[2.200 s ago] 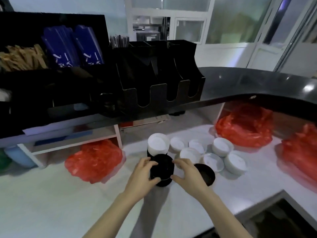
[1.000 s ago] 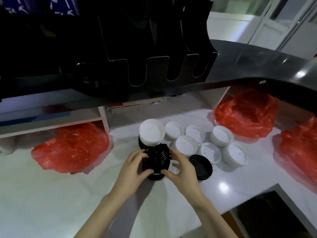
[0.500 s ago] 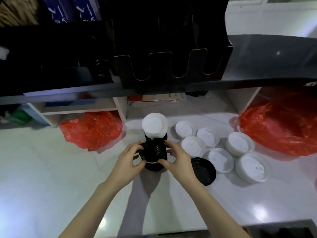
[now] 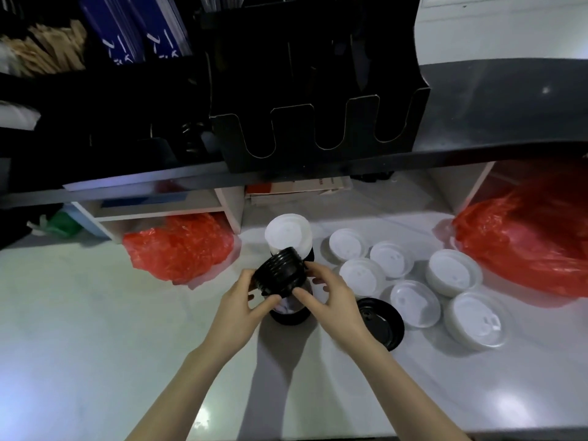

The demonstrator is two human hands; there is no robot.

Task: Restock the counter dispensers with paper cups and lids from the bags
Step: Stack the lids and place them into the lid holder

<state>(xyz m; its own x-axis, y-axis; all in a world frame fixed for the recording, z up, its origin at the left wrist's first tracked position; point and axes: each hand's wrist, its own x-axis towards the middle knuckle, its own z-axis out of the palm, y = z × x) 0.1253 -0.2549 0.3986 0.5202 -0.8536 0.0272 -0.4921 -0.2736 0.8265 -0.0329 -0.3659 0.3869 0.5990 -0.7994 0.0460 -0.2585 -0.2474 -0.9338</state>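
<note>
A tilted stack of black lids [image 4: 280, 275] is held between my left hand [image 4: 241, 305] and my right hand [image 4: 331, 300], just above a short black stack [image 4: 288, 315] left on the white counter. Right behind it stands a taller stack topped with a white lid [image 4: 288, 233]. A single black lid [image 4: 380, 323] lies flat beside my right wrist. Several white lid stacks [image 4: 451, 272] sit to the right. The black slotted dispenser [image 4: 318, 128] stands on the raised dark counter above.
Red plastic bags lie at the left [image 4: 178, 246] and right [image 4: 528, 237] of the white counter [image 4: 95, 345]. The dark upper counter edge [image 4: 477, 151] overhangs the work area. Blue packets [image 4: 149, 30] and brown sticks [image 4: 44, 49] fill the organiser at top left.
Both hands have lifted the upper part of the black lid stack off the counter and tipped it; a short part stays below. The camera has moved closer and looks further down.
</note>
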